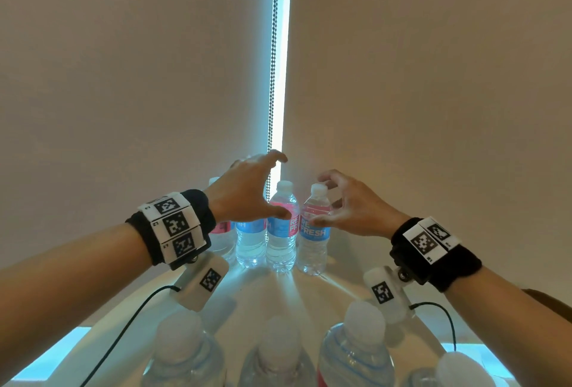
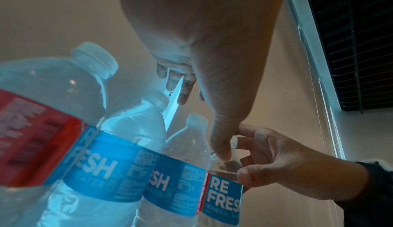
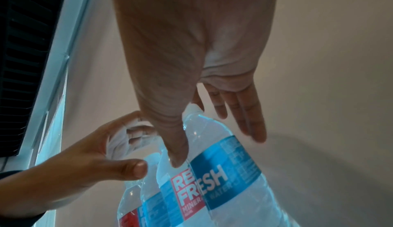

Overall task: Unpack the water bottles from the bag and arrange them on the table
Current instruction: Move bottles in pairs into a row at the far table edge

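A: Where did the clear plastic water bottles (image 1: 280,228) with blue-and-red labels stand?

B: Upright in a close row at the far end of the white table (image 1: 247,300), likely to leave room in front.

A: And the hands?

B: The left hand (image 1: 247,191) hovered spread over the row, gripping nothing. The right hand (image 1: 349,204) was loosely cupped beside the end bottle (image 1: 314,232), thumb near its label, probably steadying it; I couldn't tell whether it touched. No bag showed.

The white table (image 1: 312,293) carries four upright water bottles (image 1: 314,232) in a row under the hands (image 1: 244,197), more bottles nearer (image 1: 353,352).
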Motion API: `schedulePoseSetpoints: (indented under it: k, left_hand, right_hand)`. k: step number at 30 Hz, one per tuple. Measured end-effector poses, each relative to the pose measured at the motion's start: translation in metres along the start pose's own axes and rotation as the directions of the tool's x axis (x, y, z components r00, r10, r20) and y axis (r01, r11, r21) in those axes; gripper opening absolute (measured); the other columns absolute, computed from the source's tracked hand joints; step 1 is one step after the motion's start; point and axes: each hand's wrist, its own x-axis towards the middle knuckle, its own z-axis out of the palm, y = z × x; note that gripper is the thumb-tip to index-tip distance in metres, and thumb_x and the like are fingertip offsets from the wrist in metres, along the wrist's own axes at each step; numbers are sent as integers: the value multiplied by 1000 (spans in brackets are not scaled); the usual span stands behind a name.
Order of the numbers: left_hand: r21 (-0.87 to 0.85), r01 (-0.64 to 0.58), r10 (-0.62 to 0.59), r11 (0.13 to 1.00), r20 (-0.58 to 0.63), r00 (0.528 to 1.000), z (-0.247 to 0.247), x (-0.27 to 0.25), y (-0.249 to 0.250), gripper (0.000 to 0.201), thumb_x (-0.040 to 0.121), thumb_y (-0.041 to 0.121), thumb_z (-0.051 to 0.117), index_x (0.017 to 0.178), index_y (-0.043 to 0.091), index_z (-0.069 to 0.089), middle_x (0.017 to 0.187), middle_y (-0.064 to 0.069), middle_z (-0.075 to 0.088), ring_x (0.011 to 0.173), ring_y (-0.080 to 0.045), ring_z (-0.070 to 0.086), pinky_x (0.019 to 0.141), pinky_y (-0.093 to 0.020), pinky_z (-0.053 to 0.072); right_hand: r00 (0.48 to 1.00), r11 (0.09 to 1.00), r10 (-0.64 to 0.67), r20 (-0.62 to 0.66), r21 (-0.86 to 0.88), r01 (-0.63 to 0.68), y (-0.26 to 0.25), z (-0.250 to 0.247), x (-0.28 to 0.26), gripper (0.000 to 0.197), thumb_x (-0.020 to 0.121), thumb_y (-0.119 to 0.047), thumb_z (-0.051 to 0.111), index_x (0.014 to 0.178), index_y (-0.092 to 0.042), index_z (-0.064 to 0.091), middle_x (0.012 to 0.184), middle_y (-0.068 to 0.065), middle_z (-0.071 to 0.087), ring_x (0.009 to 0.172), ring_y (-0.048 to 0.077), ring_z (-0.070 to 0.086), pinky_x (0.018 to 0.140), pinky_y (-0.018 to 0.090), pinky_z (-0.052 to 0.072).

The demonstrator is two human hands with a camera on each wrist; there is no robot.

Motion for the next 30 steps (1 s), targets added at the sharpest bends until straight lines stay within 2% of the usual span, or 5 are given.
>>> schedulePoseSetpoints:
  k: [7,13,19,24,30]
  left_hand:
    - [-162,-29,-1,986,-181,984,-45,-52,-7,94,64,50,87,141,23,40,138,-1,54,122,-8,51,99,-24,36]
    - [-367,-109,53,924,-159,986,-92,-119,-7,80,68,58,76,137,35,41,127,9,62,120,-11,62,104,-30,49]
    - [-508,-100,134,855,31,990,-109,-177,2,61,83,6,75,134,27,51,126,4,67,114,-18,68,95,-19,52]
    - [-552,44,143,832,290,946,-105,-193,13,57,84,40,74,136,30,53,136,1,62,124,-21,62,102,-28,49]
    - [-545,171,90,821,419,903,-93,-192,24,39,88,3,72,125,14,63,125,0,68,114,-21,68,94,-32,56]
  right_hand:
    - [957,978,-207,-202,-44,202,-27,-43,-48,55,74,-37,82,122,-22,60,120,-5,61,106,15,62,81,30,57]
    - [886,880,-457,83,191,436,-55,-77,-109,38,81,-20,77,116,-12,65,116,0,70,102,23,71,82,46,59]
    - [810,888,-442,385,318,333,-67,-88,-127,48,82,-11,76,128,-11,61,129,-3,65,109,24,69,89,45,58]
    - [736,907,-390,553,369,203,-81,-77,-124,49,83,-7,74,129,-17,60,133,-3,63,118,27,64,90,53,57]
    - [683,903,-397,613,395,171,-86,-60,-121,42,86,-2,73,126,-11,63,131,4,64,119,28,64,84,62,56]
